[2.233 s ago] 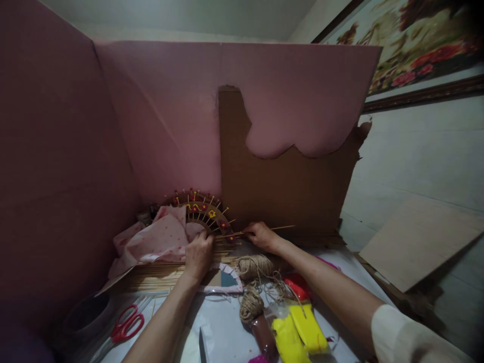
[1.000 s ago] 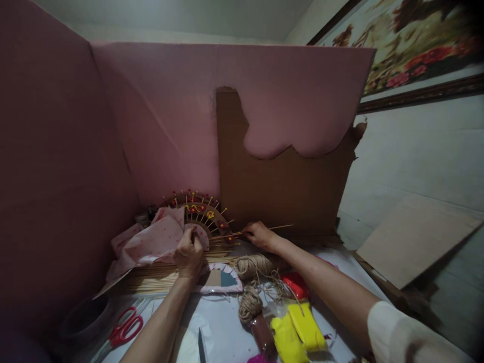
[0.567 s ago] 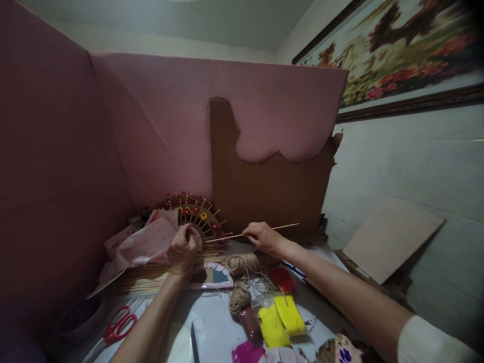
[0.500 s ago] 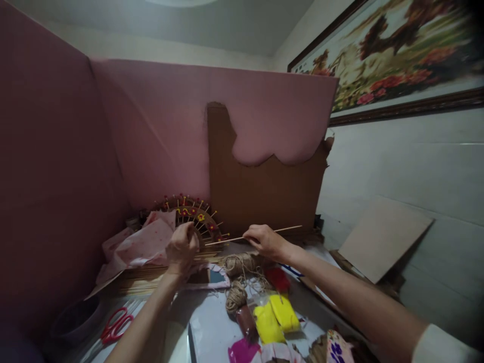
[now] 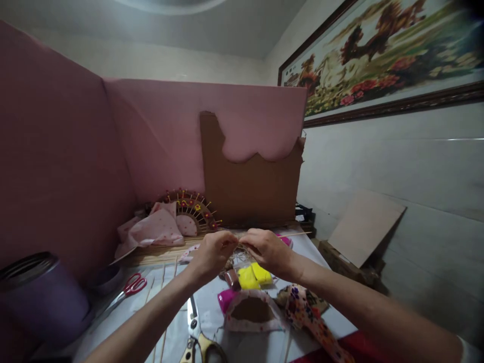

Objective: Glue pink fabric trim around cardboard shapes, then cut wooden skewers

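Note:
My left hand (image 5: 217, 253) and my right hand (image 5: 269, 252) meet at the fingertips above the middle of the table. A thin wooden stick (image 5: 297, 234) runs out to the right from behind my right hand, which pinches it. My left fingers are pinched at the stick's near end, though that end is hidden. Below the hands lie yellow packets (image 5: 254, 276), a brown packet (image 5: 232, 280) and a magenta packet (image 5: 227, 300). Tangled twine (image 5: 242, 256) shows partly beneath my fingers. In front is a curved piece edged in pale fabric (image 5: 255, 327).
Gold-handled scissors (image 5: 194, 333) and red-handled scissors (image 5: 134, 286) lie on the table. At left stands a purple container (image 5: 41, 297). A decorated fan-shaped piece (image 5: 196, 207) and pink fabric (image 5: 157, 229) sit behind, near brown cardboard (image 5: 251, 186). Flowered fabric (image 5: 304, 312) lies right.
My hands have come together, the left moving right to meet the right at the stick. The view has shifted, bringing the gold-handled scissors and purple container into sight.

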A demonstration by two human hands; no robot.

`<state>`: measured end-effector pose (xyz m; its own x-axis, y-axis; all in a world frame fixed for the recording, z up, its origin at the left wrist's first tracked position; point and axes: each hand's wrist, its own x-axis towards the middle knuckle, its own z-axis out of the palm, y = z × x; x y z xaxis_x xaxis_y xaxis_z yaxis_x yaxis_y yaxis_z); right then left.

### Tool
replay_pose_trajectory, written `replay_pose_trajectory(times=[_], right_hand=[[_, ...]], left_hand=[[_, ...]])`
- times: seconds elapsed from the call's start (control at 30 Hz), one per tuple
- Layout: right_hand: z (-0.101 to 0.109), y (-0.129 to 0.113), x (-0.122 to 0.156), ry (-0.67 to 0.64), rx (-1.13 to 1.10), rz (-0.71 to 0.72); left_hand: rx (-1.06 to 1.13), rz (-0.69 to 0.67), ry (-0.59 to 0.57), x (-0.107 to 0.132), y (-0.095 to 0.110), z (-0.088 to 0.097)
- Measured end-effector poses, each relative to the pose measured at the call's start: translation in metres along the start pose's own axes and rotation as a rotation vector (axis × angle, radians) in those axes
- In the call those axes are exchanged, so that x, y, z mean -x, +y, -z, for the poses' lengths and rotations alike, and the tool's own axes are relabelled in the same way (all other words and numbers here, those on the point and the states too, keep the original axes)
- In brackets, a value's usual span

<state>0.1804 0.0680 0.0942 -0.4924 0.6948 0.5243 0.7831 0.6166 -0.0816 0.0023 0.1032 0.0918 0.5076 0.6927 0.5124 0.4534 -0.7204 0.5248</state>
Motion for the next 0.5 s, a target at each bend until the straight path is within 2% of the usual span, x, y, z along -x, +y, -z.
replay_pose_trajectory(times=[0.1, 0.27, 0.5], right_hand=[[0.0, -0.012, 0.009, 0.01, 0.005, 0.008], [-0.003, -0.023, 0.02, 0.014, 0.022, 0.008], [0.003, -0.034, 0.016, -0.022, 0.023, 0.025]], left_hand=[[-0.022, 0.026, 0.036, 0.012, 0.008, -0.005], [-0.018, 0.017, 0.061, 0.023, 0.009, -0.008], [0.034, 0.016, 0.099, 0.034, 0.011, -0.001]])
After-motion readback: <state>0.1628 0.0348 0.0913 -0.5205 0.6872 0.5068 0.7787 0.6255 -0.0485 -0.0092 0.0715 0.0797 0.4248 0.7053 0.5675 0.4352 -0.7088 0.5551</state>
